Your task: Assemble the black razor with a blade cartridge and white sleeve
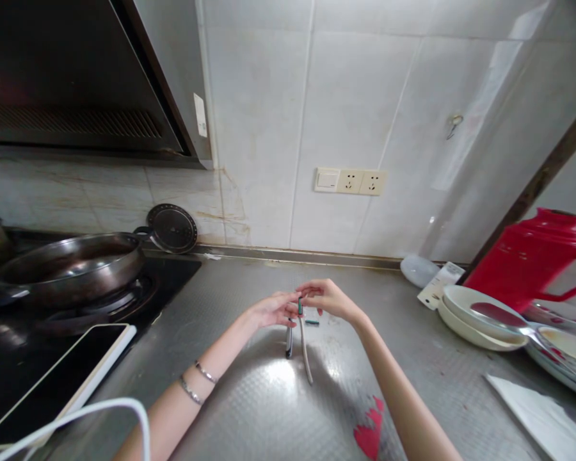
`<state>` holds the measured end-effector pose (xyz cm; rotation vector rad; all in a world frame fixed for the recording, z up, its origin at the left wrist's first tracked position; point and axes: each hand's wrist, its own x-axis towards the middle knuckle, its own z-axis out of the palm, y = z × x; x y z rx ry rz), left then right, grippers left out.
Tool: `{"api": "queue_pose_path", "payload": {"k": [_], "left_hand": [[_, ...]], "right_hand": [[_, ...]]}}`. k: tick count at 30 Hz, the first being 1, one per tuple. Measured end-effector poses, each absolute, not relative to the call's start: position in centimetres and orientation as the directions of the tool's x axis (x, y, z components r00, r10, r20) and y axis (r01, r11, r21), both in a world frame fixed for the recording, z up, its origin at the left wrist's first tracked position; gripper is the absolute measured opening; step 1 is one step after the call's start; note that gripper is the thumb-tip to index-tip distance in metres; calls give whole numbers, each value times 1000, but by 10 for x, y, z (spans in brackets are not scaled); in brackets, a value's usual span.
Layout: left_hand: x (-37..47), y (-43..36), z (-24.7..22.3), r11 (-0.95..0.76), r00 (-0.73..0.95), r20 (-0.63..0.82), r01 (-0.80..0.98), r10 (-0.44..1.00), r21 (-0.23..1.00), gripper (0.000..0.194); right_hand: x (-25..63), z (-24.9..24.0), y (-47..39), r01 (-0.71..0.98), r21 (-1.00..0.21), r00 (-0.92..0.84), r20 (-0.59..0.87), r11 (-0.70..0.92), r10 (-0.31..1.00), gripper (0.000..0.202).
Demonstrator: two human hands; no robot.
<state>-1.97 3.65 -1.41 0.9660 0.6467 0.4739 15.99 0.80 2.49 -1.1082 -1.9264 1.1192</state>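
Observation:
My left hand (277,310) and my right hand (327,298) meet above the middle of the metal counter (240,397). Between their fingertips is a small green piece (300,306), which both hands pinch. From its lower end a pale, thin cord-like strip (306,358) hangs down toward the counter. Just left of that strip, a slim silver and black object (288,342) lies partly under my left fingers. Another small dark green piece (312,322) rests on the counter beside my right fingers.
At the left, a steel pan (77,269) sits on the black stove, with a phone (62,384) and white cable in front. Bowls (480,320), a red jug (532,256) and white paper (540,410) are at the right. A red patch (369,435) marks the front counter.

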Motion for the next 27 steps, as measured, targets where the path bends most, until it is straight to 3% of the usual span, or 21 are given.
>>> {"api": "queue_pose_path", "payload": {"k": [7, 19, 27], "left_hand": [[-24, 40, -13, 440, 682, -259, -103, 684, 892, 31], [-29, 59, -24, 262, 481, -190, -88, 856, 961, 27], [-27, 58, -27, 186, 506, -144, -32, 850, 982, 29]], "right_hand": [[161, 19, 12, 318, -899, -388, 167, 302, 906, 33], [164, 13, 11, 536, -764, -318, 211, 359, 924, 28], [176, 5, 17, 556, -754, -338, 180, 350, 924, 22]]}}
